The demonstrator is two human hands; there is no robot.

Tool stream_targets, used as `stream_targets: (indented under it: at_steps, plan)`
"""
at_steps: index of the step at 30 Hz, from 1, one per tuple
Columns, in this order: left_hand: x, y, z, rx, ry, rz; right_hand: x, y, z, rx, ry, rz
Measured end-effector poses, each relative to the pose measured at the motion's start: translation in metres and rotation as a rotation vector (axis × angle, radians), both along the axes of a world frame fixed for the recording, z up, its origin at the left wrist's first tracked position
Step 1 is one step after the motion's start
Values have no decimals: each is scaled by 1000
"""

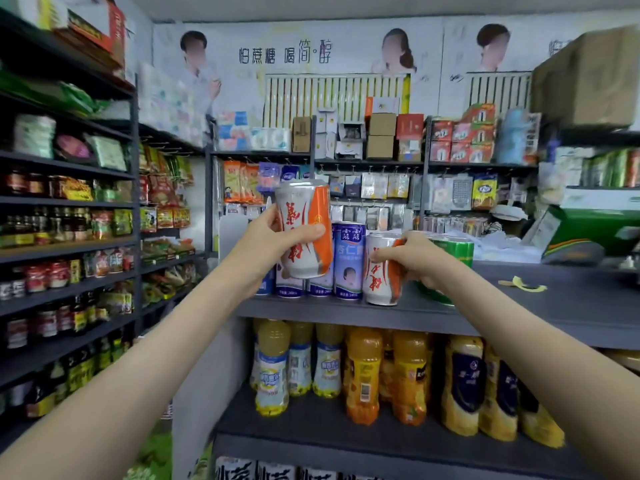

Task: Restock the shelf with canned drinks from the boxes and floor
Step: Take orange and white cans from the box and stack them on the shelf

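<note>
Cans [304,233], gripped in both hands [272,242]

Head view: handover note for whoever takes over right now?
Left hand grips a white-and-orange can raised in front of the top shelf. Right hand grips a second white-and-orange can at the shelf's front edge, right of the blue cans. Shelved: blue cans, green cans. Left: release the right can, place the left one. Boxes and floor out of view.
</note>
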State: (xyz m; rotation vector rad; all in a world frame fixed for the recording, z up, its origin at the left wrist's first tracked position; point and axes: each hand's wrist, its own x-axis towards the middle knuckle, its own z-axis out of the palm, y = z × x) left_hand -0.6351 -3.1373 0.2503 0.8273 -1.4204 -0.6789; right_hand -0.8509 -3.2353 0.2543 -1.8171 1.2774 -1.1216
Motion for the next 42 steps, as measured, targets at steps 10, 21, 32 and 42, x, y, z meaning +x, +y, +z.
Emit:
stream_targets:
  at_steps: [10,21,32,42]
  plan:
    - [28,-39,28,9,-60,-201,4,-44,5,-336,552,-185]
    - [14,-64,6,25,-22,-183,7,-72,-3,-555,847,-240]
    - [27,-74,5,-11,35,-152,14,-147,-8,-511,747,-177]
    - [28,-76,5,-38,40,-127,14,-173,-10,-503,820,-213]
